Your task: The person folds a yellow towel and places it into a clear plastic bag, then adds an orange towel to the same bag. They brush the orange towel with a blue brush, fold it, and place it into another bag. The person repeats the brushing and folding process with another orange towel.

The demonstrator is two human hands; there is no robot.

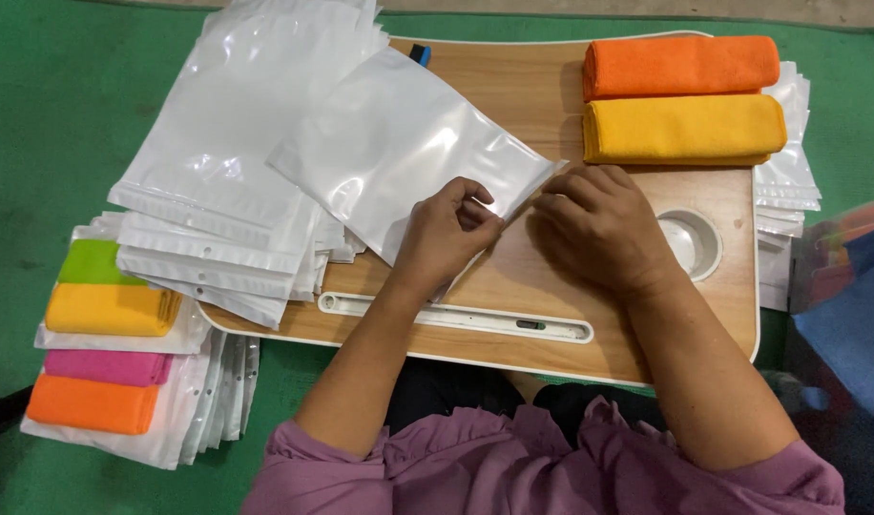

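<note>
A white glossy plastic pouch [399,143] lies tilted on the wooden lap tray [513,86]. My left hand [447,234] pinches the pouch's near open edge between thumb and fingers. My right hand [599,229] rests beside it, fingertips touching the pouch's right corner. A folded orange cloth [680,65] and a folded yellow cloth [685,129] sit at the tray's far right, just beyond my right hand.
A pile of empty white pouches [218,162] covers the tray's left side. On the green floor at left, packed pouches hold green [92,262], yellow [108,310], pink [103,367] and orange [92,403] cloths. More pouches [790,181] lie right. The tray has a round cup recess [690,240].
</note>
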